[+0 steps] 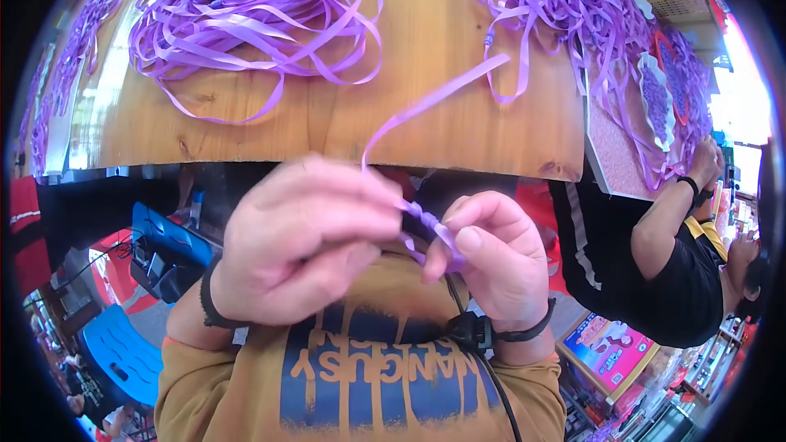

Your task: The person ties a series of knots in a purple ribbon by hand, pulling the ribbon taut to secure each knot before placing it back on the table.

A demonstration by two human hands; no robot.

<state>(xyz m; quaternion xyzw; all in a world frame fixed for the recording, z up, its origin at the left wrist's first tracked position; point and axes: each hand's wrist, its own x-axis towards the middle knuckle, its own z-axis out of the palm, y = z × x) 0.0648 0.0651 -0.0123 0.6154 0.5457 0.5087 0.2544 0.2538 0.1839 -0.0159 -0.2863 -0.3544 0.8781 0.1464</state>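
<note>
left hand: (307, 241) closed in a loose fist, fingertips pinched on the purple ribbon strip (430, 102) at chest height, just off the table edge.
right hand: (495, 258) closed too, thumb and forefinger nipped on the folded purple piece (430, 225) between the two hands; a black band sat on each wrist.
ribbon strip: ran from the pinch up and right, over the table edge, free end lying flat on the wood.
handling: looked very light, thin, limp and slick; would likely slide through a loose grip and crease easily. Best hold judged to be close by the fold, pinched flat between thumb and finger, not at the loose tail.
shirt: ochre with blue print, right under the hands; a black cord (483, 360) hung from the right wrist.
wooden table: (426, 33) beyond the hands, front edge near the knuckles.
left heap: (246, 16) big loose tangle of purple ribbon on the far left of the table, well apart from the hands.
right heap: (557, 0) second tangle at far right; the held strip seemed to lead toward it, so snagging looked possible.
co-worker: (655, 262) person in black at the right, arm raised to a pink-topped table with more purple ribbon.
blue chair: (123, 352) low at left, clear of the work.
</note>
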